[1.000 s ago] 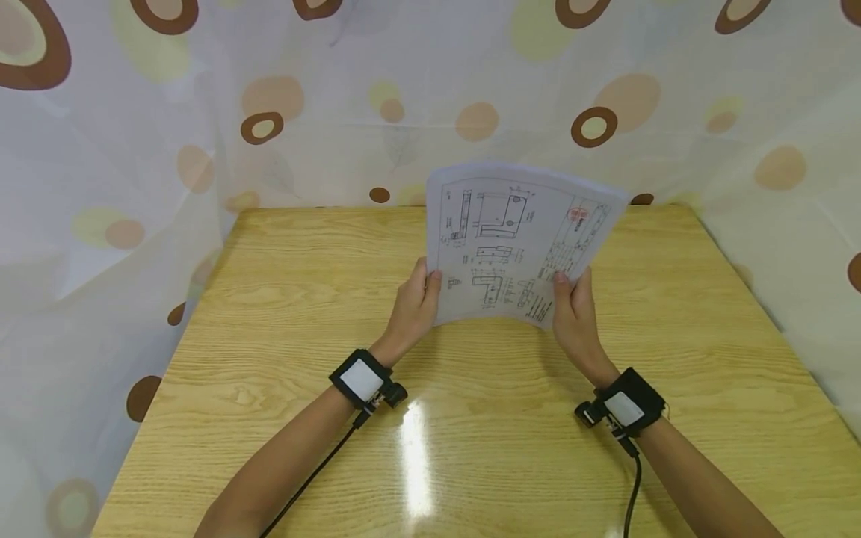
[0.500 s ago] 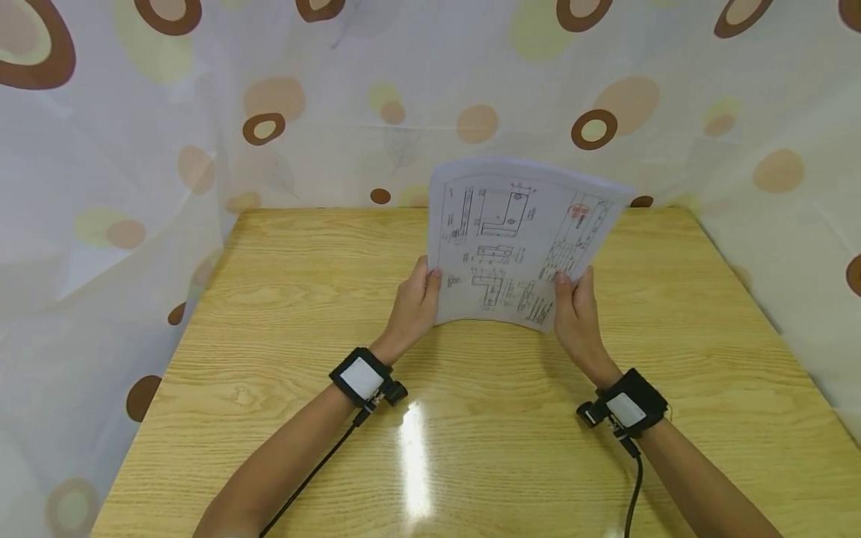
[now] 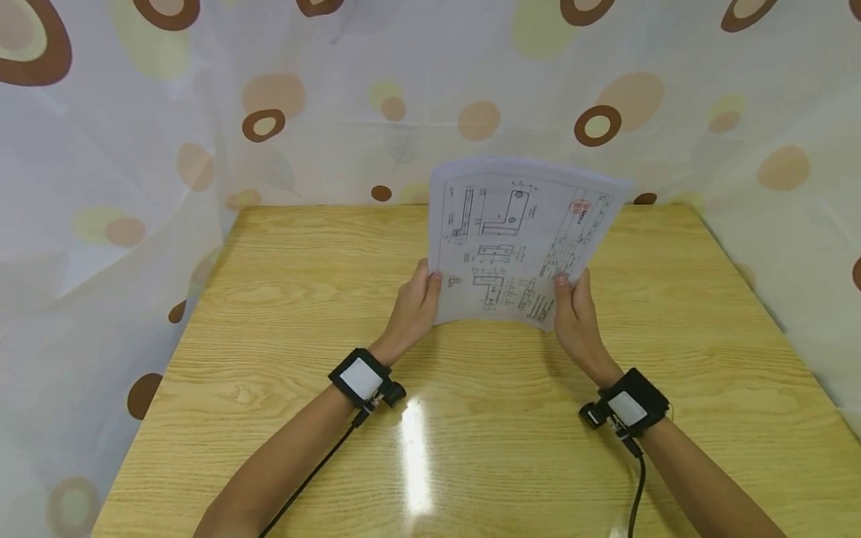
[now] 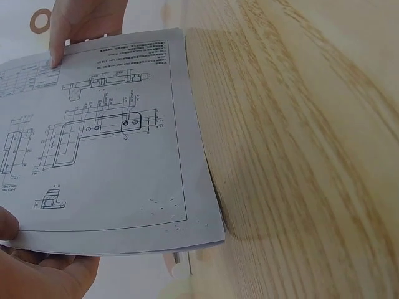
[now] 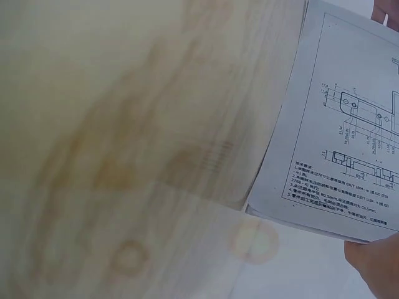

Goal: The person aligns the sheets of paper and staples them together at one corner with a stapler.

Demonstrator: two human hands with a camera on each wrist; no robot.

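Left hand (image 3: 412, 308) and right hand (image 3: 574, 314) each pinch a lower corner of the paper stack (image 3: 514, 239), thumbs on front. Stack held upright above the wooden table (image 3: 282, 321), printed drawings facing the person.

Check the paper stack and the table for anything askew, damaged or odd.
Nothing stands out. The paper stack is held above the table by the left hand and right hand, bowed slightly but uncreased, its edges roughly aligned.
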